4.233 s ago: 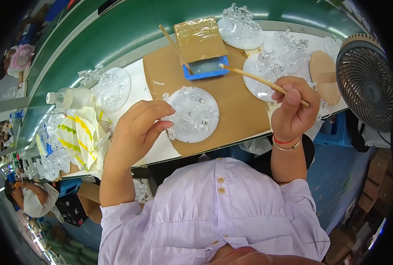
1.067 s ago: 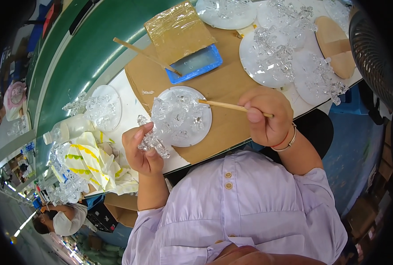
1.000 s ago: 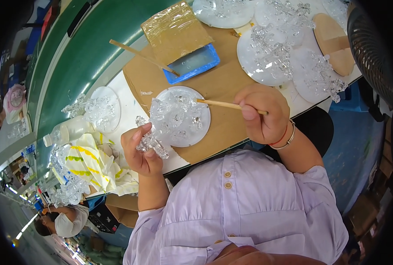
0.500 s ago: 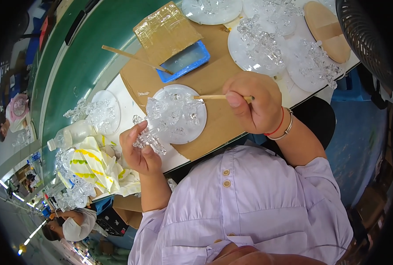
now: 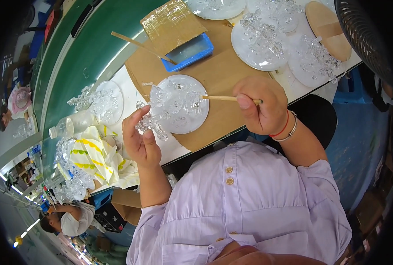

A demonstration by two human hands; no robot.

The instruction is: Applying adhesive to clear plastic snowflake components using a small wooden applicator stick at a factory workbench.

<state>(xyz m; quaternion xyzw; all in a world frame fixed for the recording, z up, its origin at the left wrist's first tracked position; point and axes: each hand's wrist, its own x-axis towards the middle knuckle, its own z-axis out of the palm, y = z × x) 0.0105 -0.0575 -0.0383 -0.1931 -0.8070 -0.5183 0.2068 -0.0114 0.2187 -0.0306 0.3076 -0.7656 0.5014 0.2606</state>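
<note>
A round, whitish clear disc (image 5: 199, 118) lies on brown cardboard in front of me, with clear plastic pieces (image 5: 174, 104) clustered on top. My right hand (image 5: 269, 106) pinches a thin wooden stick (image 5: 227, 98), whose tip is at the disc's right side. At the left edge, a clear beaded piece (image 5: 156, 127) sticks out past the rim. Beside it is my left hand (image 5: 140, 143), thumb and fingers apart around its outer end; whether they touch it is hard to tell.
Behind the disc stands a blue tray (image 5: 192, 58), partly covered by a taped cardboard flap (image 5: 174, 24), with another stick (image 5: 139, 44) leaning in it. More discs with clear pieces (image 5: 256, 48) stand far right. Left are a plastic bottle (image 5: 70, 126) and a yellow-patterned cloth (image 5: 97, 154).
The view has shifted a little, so the table sits higher in the picture. Relative to the disc, my right hand and the stick have moved slightly nearer to me and to the right.
</note>
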